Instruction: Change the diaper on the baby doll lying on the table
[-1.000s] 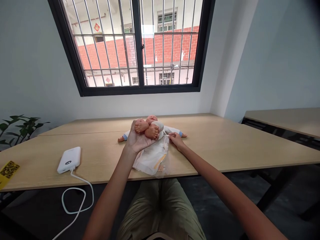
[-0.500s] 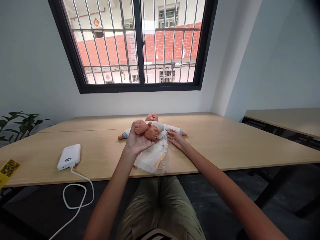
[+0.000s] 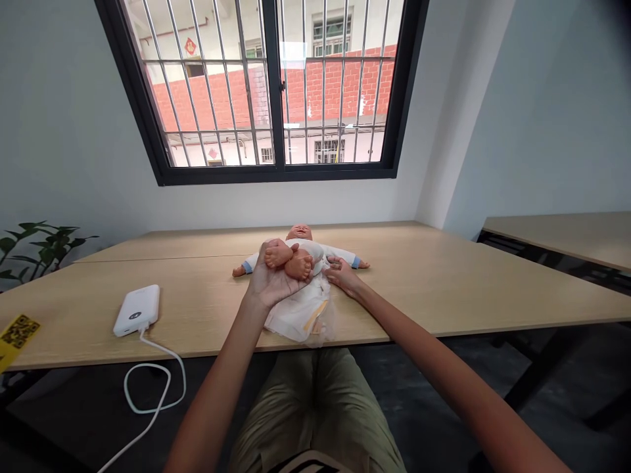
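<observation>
A baby doll (image 3: 302, 244) in a white suit lies on its back on the wooden table (image 3: 444, 282), head toward the window. My left hand (image 3: 270, 281) is closed around both of the doll's bare feet and holds its legs up. A white diaper (image 3: 300, 314) is spread under the doll and reaches the table's near edge. My right hand (image 3: 344, 276) rests at the diaper's right upper corner beside the doll's hip, fingers curled on the fabric.
A white power bank (image 3: 137, 310) with a looping white cable (image 3: 148, 387) lies at the left. A yellow QR-code tag (image 3: 17, 332) sits at the far left edge. A potted plant (image 3: 39, 246) stands behind. Another table (image 3: 566, 240) is to the right.
The doll's legs have been lowered slightly. My right hand opened flat beside the doll half a second ago and has curled onto the diaper's edge again.
</observation>
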The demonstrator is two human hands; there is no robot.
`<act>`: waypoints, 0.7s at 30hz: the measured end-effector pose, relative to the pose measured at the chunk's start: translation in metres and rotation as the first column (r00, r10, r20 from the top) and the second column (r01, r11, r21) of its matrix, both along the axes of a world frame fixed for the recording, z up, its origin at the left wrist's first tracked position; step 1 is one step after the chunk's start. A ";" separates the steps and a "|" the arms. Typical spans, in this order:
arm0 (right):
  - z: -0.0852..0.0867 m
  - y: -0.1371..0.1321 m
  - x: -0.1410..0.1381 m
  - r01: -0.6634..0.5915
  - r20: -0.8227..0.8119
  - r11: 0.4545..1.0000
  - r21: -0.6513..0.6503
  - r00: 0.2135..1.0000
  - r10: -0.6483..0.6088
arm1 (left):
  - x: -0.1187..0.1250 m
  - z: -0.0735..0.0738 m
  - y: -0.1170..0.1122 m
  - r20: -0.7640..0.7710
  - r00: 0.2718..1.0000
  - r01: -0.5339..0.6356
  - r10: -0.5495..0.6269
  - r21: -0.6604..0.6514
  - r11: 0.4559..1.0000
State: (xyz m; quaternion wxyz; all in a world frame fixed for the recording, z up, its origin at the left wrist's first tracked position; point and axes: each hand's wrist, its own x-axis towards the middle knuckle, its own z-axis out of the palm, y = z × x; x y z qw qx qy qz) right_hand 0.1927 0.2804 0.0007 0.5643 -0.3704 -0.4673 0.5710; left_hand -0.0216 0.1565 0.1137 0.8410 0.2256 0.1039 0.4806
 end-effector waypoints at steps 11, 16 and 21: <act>-0.006 0.010 0.002 0.034 -0.164 0.996 0.079 0.986 -0.021 | 0.000 0.000 -0.004 -0.036 0.999 -0.005 0.006 0.016 1.000; -0.007 0.009 0.002 -0.013 -0.169 0.997 0.079 0.985 0.026 | 0.000 -0.001 -0.005 -0.035 0.999 -0.003 0.004 0.026 1.000; -0.001 0.007 0.004 0.035 -0.041 0.993 0.113 0.999 -0.031 | -0.001 -0.002 -0.004 -0.032 0.999 -0.003 0.004 0.016 1.000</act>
